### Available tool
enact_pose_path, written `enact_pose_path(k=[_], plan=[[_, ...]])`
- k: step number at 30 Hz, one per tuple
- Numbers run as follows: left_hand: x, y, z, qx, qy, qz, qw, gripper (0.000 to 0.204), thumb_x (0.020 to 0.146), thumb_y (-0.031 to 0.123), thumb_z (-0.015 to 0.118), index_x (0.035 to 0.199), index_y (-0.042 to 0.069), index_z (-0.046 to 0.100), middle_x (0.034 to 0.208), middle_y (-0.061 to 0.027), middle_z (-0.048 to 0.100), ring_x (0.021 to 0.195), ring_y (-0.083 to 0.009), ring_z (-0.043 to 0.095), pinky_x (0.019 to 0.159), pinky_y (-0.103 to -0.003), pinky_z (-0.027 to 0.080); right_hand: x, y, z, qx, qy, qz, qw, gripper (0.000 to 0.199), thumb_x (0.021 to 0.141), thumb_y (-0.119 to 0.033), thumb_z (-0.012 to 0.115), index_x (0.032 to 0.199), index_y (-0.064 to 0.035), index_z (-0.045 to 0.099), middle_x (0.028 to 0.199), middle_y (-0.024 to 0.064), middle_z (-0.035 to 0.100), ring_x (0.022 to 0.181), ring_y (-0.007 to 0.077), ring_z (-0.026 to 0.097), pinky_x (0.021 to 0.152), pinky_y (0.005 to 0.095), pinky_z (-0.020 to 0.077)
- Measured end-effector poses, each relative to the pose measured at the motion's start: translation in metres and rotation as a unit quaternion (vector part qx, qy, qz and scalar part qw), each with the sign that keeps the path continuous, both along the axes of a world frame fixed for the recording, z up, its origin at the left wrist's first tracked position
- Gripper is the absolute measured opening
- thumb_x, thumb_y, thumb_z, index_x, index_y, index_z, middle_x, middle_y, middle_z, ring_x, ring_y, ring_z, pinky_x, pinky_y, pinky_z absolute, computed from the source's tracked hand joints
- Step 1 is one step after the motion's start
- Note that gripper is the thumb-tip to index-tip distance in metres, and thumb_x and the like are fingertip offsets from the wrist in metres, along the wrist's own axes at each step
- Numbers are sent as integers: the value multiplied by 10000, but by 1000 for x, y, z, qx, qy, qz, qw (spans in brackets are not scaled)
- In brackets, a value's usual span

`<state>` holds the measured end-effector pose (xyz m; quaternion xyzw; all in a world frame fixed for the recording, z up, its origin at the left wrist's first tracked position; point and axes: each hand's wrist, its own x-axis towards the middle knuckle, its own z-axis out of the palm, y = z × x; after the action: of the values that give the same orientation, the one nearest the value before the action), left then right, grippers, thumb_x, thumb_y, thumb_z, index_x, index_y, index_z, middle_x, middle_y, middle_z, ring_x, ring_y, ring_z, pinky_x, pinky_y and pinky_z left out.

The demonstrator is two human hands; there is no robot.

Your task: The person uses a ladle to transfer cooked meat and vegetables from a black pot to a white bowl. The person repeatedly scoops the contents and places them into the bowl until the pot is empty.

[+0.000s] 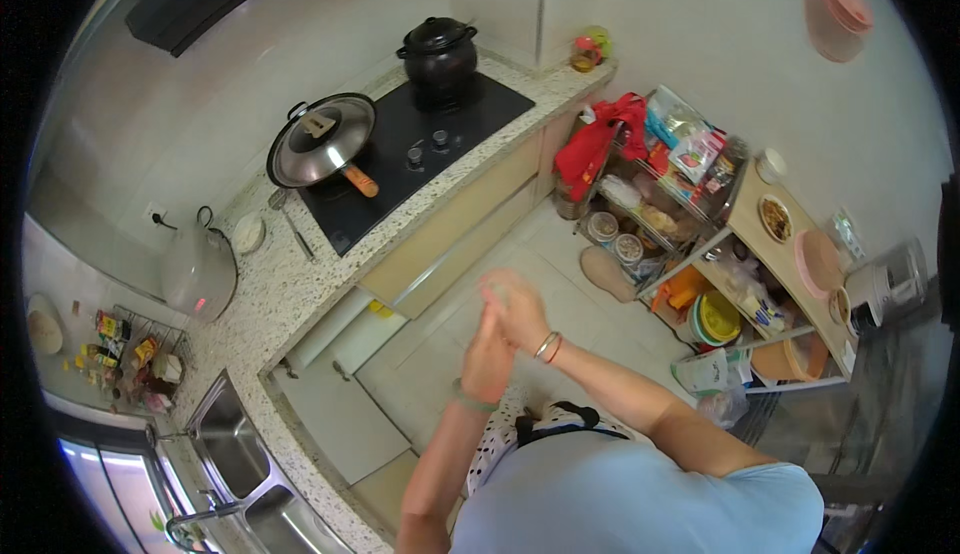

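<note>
— Along the left wall, what is running the length of the kitchen?

— A speckled stone counter (300, 284) is stretching from the double steel sink (235, 454) up to the corner, and a black cooktop (420, 144) is sitting in it. A black lidded pot (438, 54) is standing on the far burner; a steel pan lid (322, 141) is covering a pan with an orange handle nearer the person. A rice cooker (200, 272) is resting between cooktop and sink.

— And on the right?

— A wire rack (655, 189) is holding packets, jars and a red bag (600, 144); beside it a wooden shelf unit (790, 274) is carrying plates and bowls.

— What are the hands doing?

— Both are being held together over the pale tiled floor (500, 254), well apart from counter and rack. The left hand (488, 354), a green band on its wrist, is pressing against the right hand (515, 306), which is wearing bangles. The fingers are lying loosely open, palm to palm, blurred; whether anything is sitting between them cannot be told.
</note>
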<state>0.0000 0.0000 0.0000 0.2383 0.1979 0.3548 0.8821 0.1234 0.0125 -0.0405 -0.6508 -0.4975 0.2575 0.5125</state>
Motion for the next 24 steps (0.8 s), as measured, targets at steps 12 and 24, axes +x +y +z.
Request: enact_pose_path(k=[12, 24], plan=[[54, 200, 12, 671, 444, 104, 584, 515, 986, 346, 457, 1461, 148, 474, 1570, -104, 344, 1476, -307, 245, 1181, -548, 62, 33, 164, 21, -73, 654, 69, 750, 608, 1034, -469, 438, 1539, -169, 283, 1541, 18, 348, 1377, 178, 371, 1134, 358, 331], [138, 304, -28, 416, 300, 32, 858, 452, 972, 193, 591, 1410, 106, 525, 1512, -127, 413, 1427, -249, 334, 1129, -339, 302, 132, 230, 23, -18, 667, -21, 744, 321, 966, -201, 588, 1275, -114, 584, 1187, -11, 616, 1091, 109, 557, 942, 313, 438]])
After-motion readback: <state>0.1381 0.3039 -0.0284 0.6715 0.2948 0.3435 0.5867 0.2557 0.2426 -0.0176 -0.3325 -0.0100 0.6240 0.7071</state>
